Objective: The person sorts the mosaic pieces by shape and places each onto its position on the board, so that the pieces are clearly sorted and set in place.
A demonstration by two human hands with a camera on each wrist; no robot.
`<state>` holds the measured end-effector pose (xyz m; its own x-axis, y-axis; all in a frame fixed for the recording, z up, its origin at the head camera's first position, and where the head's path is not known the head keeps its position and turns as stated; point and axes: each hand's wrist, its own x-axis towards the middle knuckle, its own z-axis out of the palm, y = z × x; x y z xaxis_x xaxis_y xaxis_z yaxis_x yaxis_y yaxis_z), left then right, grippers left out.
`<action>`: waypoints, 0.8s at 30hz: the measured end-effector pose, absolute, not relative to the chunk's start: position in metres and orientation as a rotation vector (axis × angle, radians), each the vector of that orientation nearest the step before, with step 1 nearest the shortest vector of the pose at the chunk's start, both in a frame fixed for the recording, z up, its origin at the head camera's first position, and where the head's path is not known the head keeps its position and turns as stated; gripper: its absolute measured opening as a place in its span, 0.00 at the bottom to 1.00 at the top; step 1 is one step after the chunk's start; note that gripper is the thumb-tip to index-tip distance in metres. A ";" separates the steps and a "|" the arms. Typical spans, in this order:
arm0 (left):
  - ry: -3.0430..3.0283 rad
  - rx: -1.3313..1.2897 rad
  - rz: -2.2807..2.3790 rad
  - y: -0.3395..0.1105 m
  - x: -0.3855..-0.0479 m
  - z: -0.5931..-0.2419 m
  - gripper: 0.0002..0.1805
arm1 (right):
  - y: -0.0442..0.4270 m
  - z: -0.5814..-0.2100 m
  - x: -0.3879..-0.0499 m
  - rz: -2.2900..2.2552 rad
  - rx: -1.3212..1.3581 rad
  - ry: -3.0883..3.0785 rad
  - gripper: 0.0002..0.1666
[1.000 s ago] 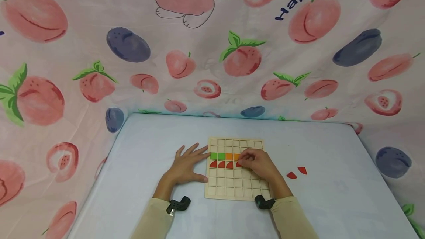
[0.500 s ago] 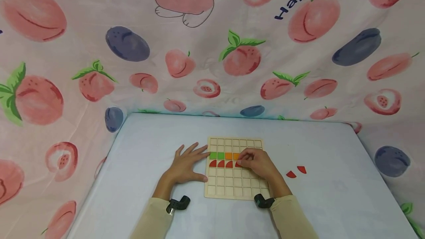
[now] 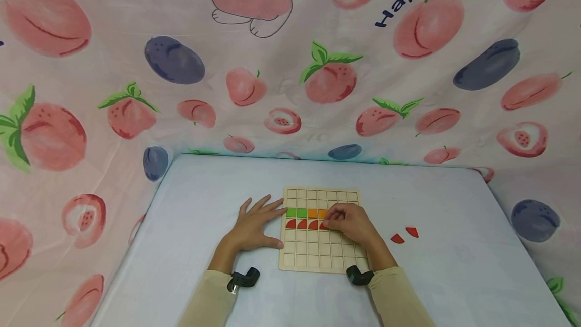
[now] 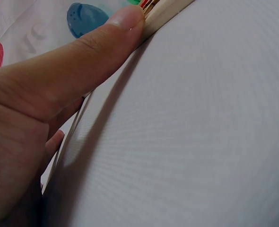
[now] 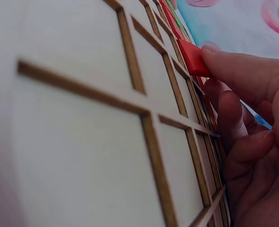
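A wooden grid board (image 3: 313, 262) lies on the table in front of me. My left hand (image 3: 254, 228) is spread at its left edge, the thumb (image 4: 125, 23) touching the rim. Over the board, my right hand (image 3: 355, 224) pinches a red quarter-circle tile (image 5: 192, 57) between thumb and fingers. That tile is tilted at the fourth cell of its row, partly covered by the fingertips. To its left, three red tiles (image 3: 302, 224) lie in cells. The row above holds green tiles (image 3: 297, 213) and orange tiles (image 3: 312, 213).
Two loose red tiles (image 3: 397, 238) lie on the table right of the board. A white cloth (image 3: 454, 276) covers the table. Behind it hangs a fruit-print curtain (image 3: 281, 54). Each wrist wears a black camera (image 3: 245, 277).
The right hand's fingertips and the red tile have shifted very slightly left over the fourth cell. The left hand stays in place on the board's edge.
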<state>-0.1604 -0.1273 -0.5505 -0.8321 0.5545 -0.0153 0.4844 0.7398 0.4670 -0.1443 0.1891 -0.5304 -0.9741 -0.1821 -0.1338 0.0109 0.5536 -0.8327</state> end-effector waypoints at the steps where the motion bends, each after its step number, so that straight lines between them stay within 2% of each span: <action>1: 2.786 0.836 0.682 -0.127 -0.160 -0.550 0.54 | 0.189 -0.530 -0.144 -1.381 -0.143 2.589 0.05; 24: 2.783 0.836 0.672 -0.128 -0.161 -0.551 0.54 | 0.186 -0.530 -0.144 -1.306 -0.209 2.650 0.06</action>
